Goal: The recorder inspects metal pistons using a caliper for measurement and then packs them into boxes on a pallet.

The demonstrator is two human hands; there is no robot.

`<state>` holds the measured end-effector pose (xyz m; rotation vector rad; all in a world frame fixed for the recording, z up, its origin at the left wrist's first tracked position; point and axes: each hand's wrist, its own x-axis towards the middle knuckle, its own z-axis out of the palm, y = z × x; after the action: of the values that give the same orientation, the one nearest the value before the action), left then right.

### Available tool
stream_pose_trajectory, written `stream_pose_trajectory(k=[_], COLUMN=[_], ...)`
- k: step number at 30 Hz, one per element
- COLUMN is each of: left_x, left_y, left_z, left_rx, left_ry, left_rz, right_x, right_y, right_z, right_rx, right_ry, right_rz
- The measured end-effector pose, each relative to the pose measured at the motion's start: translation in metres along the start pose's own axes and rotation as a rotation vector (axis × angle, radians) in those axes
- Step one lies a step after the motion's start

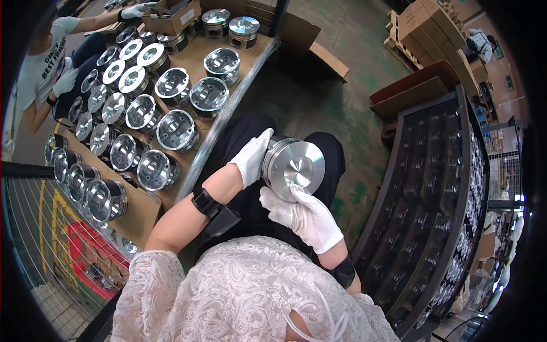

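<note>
Between my two white-gloved hands is a large shiny metal piston [310, 157], held over my lap with its round crown turned up toward me. My left hand [252, 159] grips its left side, the fingertips partly hidden behind it. At the lower edge of the piston, my right hand [307, 219] closes on the rim, with a finger or thumb on the crown near the central hollow. To my left, many similar pistons [178, 130] stand in rows on a cardboard-covered table [196, 142], some hollow side up, others crown up.
A dark rack [421, 188] with rows of pockets stands on my right, metal parts along its far side. Across the table a gloved co-worker [48, 68] reaches to a cardboard box [171, 20]. A wire mesh fence [40, 245] and red crate [85, 256] are lower left. Stacked cartons [427, 31] stand far right.
</note>
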<state>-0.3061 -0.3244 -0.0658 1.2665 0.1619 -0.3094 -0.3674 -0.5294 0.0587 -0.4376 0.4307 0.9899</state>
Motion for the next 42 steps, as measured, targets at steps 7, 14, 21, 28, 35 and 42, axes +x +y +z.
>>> stream_pose_trajectory(k=[7,14,21,28,35,42], left_x=[-0.007,-0.032,-0.039,-0.020,-0.024,0.007], left_y=[-0.008,0.020,0.019,0.027,0.066,0.192], left_z=[-0.009,0.038,0.031,0.044,0.040,-0.077], left_rx=[-0.079,-0.490,0.169,0.437,0.916,0.887], left_ry=[-0.089,-0.117,-0.130,0.034,0.497,0.575], left_rz=[-0.013,-0.572,-0.293,-0.266,0.401,0.274], right_x=[-0.032,-0.006,0.014,0.025,0.041,0.043], right_y=[-0.036,-0.047,-0.025,-0.015,-0.008,-0.022], right_z=[-0.007,-0.058,-0.030,-0.057,-0.069,-0.019], right_rx=[-0.651,-0.463,-0.808,-1.407,-1.397,-1.173], right_ry=[0.114,0.136,0.218,0.083,0.045,0.309], right_rz=[0.043,-0.483,-0.654,-0.883,-1.014,-0.759])
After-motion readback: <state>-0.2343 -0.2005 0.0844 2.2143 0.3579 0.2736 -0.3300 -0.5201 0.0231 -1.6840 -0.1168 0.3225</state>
